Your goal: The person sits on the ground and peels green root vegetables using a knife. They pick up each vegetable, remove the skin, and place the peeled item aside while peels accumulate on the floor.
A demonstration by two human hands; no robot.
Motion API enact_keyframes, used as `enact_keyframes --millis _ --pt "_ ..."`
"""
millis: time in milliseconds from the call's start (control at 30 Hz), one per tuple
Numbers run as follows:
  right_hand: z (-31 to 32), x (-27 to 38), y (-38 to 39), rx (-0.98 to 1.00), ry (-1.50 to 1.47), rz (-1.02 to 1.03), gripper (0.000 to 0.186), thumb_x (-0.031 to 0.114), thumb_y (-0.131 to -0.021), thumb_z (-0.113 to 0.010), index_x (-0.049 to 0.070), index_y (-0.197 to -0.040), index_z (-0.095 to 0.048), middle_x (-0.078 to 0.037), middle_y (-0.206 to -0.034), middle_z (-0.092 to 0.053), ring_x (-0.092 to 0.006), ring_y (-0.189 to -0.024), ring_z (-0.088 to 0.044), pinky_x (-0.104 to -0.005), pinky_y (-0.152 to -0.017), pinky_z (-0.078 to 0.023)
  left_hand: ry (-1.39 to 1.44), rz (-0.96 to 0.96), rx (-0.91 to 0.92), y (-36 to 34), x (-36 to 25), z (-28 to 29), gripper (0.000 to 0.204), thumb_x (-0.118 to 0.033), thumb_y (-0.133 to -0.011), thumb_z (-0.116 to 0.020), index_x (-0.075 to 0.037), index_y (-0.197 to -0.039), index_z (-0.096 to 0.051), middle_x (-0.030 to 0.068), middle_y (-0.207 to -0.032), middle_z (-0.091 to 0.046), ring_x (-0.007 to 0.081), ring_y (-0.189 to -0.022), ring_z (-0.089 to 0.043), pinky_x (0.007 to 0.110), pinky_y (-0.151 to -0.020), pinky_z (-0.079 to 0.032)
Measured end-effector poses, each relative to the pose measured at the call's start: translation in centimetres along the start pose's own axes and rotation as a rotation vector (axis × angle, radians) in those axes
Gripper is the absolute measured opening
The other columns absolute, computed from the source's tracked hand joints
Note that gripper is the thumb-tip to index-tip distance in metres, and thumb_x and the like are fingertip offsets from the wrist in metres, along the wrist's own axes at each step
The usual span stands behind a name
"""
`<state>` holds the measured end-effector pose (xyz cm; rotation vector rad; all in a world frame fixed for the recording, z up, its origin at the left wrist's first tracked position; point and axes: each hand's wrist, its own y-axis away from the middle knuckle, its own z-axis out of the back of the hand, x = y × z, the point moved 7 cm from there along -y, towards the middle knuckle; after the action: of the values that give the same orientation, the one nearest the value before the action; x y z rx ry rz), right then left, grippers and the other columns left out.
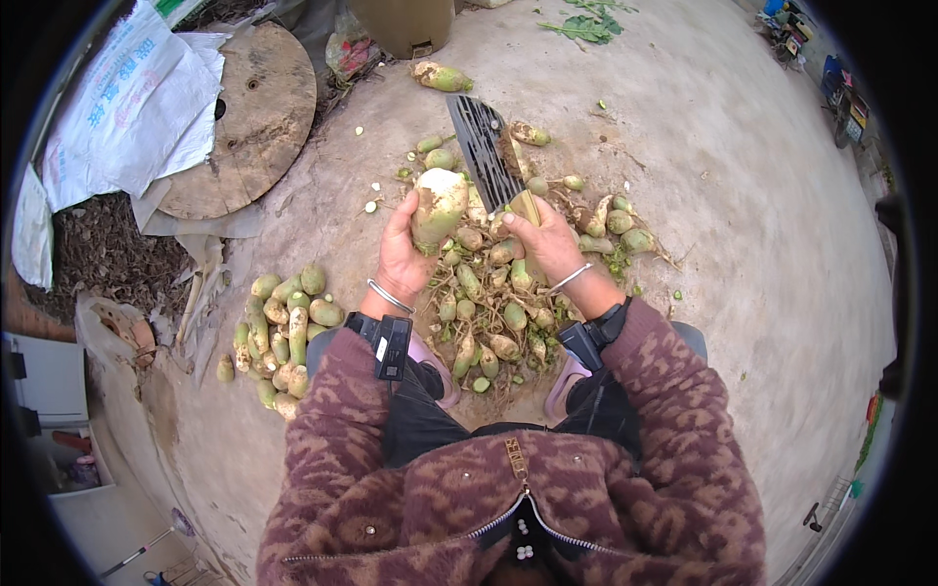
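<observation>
My left hand [401, 252] is wrapped round a large green radish [437, 217] whose pale cut end points away from me. A cleaver [479, 148] with a dark, streaked blade is in my right hand [553, 246], gripped by its light wooden handle. The blade stands tilted, far end to the left, just right of the radish. Whether blade and radish touch, I cannot tell. Beneath both hands lies a loose heap of green radishes [515, 314] with roots and soil on them. To the left, trimmed radishes [297, 322] form a separate pile.
Radish scraps [370, 207] dot the concrete floor [762, 283]. Single radishes [442, 76] lie farther off, near a brown bucket [403, 24]. At the far left a round wooden board [269, 127] lies beside white woven sacks [127, 103]. My feet in pink shoes [564, 387] flank the heap.
</observation>
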<state>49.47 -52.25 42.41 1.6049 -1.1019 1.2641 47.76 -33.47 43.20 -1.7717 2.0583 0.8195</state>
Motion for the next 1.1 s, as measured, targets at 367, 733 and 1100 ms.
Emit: enact_keyframes --millis 367,733,1100 --pt "-3.4 1.4 -0.4 -0.174 -0.075 0.102 0.048 0.011 -0.086 -0.069 0.003 -0.129 -0.051 -0.001 -0.089 -0.062 -0.0066 -0.068 -0.057 -0.0221 -0.058 -0.048 -0.553 -0.267 0.014 0.3 1.2 -2.7 0.056 -0.022 -0.096 -0.057 -0.002 -0.143 -0.034 0.0095 -0.138 -0.045 0.0153 -0.123 -0.045 0.031 -0.102 -0.04" --pt "-2.1 8.5 2.0 -0.241 0.556 0.63 0.049 0.01 -0.083 -0.069 0.013 -0.129 -0.054 -0.004 -0.094 -0.066 -0.0149 -0.076 -0.063 -0.0285 -0.065 -0.052 -0.151 -0.116 -0.121 0.0 0.0 -0.3 0.051 -0.048 -0.092 -0.047 -0.008 -0.123 -0.056 0.0074 -0.114 -0.065 0.0207 -0.098 -0.063 0.033 -0.077 -0.05" --pt "-4.2 9.0 4.8 -0.059 1.132 0.955 0.047 0.02 -0.075 -0.073 0.021 -0.121 -0.061 -0.001 -0.066 -0.049 -0.0189 -0.059 -0.055 -0.0337 -0.052 -0.045 -0.358 -0.227 0.009 -0.2 -0.2 3.1 0.032 -0.031 -0.091 -0.056 -0.01 -0.115 -0.058 0.0033 -0.116 -0.062 0.0214 -0.108 -0.057 0.039 -0.094 -0.046"
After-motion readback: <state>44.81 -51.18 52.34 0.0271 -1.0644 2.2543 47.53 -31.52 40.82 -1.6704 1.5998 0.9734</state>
